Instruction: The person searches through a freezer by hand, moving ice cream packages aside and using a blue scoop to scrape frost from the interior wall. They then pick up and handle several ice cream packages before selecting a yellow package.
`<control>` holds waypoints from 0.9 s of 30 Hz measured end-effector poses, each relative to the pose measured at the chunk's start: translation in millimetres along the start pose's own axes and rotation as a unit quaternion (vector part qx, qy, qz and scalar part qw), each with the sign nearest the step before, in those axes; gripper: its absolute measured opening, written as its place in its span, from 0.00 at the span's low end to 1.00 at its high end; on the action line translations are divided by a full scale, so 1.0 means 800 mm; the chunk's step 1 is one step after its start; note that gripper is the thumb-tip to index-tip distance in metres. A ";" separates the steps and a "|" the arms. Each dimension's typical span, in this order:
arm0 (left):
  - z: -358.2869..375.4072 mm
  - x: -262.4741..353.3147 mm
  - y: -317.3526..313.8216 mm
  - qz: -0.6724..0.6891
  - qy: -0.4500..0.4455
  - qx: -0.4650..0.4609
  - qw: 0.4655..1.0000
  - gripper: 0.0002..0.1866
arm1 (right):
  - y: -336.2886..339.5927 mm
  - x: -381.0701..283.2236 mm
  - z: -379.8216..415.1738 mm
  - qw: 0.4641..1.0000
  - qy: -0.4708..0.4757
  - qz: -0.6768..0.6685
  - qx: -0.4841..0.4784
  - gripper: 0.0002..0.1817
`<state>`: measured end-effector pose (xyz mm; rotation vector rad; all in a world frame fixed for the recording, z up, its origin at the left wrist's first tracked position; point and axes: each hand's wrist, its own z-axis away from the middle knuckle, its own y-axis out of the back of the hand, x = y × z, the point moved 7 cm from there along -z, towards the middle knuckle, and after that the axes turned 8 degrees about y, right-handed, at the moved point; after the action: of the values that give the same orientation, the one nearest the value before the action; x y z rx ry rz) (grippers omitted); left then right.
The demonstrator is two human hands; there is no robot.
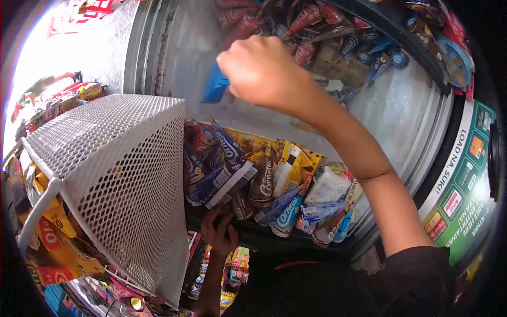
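My right hand (259,71) is closed in a fist around a blue plastic scraper (215,84), whose flat blade is against or close to the frosty inner wall of a chest freezer (182,58). Its handle is hidden in my fist. My left hand (217,232) rests at the freezer's dark near edge, fingers apart, beside a brown-wrapped ice cream (243,207). Wrapped ice creams lie piled along this near side, among them a brown Cornetto cone (264,182), a light blue Cornetto cone (288,216) and a yellow-and-white pack (293,164).
A white metal mesh basket (142,195) stands against the freezer's left side. More wrapped cones (306,21) and a cardboard box (338,66) lie deeper in the freezer. A green printed sign (470,179) is at the right. Colourful snack packs (50,238) hang at the lower left.
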<state>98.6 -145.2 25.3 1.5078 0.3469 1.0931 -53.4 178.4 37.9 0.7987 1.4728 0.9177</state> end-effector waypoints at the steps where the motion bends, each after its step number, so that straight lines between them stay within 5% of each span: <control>1: -0.003 0.001 -0.001 -0.002 -0.011 0.012 1.000 0.14 | -0.001 -0.006 -0.004 1.000 0.001 0.007 0.002 0.08; 4: -0.003 -0.001 0.004 -0.012 -0.027 0.020 0.999 0.15 | -0.111 -0.041 -0.040 0.998 0.036 0.004 -0.045 0.09; 7: -0.001 0.007 0.004 -0.008 -0.027 0.024 0.999 0.15 | -0.234 0.010 -0.026 0.991 -0.003 0.003 -0.134 0.10; 11: 0.000 0.001 0.002 0.004 -0.024 0.000 1.000 0.14 | -0.099 0.073 0.021 0.968 -0.023 0.081 -0.237 0.12; 15: -0.001 0.005 0.004 -0.006 -0.060 0.023 0.998 0.14 | 0.002 0.092 0.072 0.855 -0.041 0.230 -0.462 0.14; 19: -0.001 0.009 0.006 0.014 -0.056 0.031 0.998 0.14 | 0.035 0.077 0.143 0.732 -0.056 0.321 -0.599 0.15; 21: -0.003 0.010 0.010 0.021 -0.058 0.036 0.997 0.14 | 0.055 0.060 0.156 0.714 -0.067 0.322 -0.618 0.15; 26: -0.002 0.005 0.013 0.024 -0.063 0.055 0.996 0.13 | -0.080 0.150 0.238 0.788 -0.127 0.242 -0.551 0.18; 27: 0.001 0.003 0.010 0.017 -0.059 0.061 0.996 0.13 | -0.089 0.154 0.224 0.816 -0.056 0.247 -0.520 0.17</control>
<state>97.9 -146.1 33.9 1.6838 0.3115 1.0187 113.7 272.6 -86.2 0.3639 0.4498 1.7961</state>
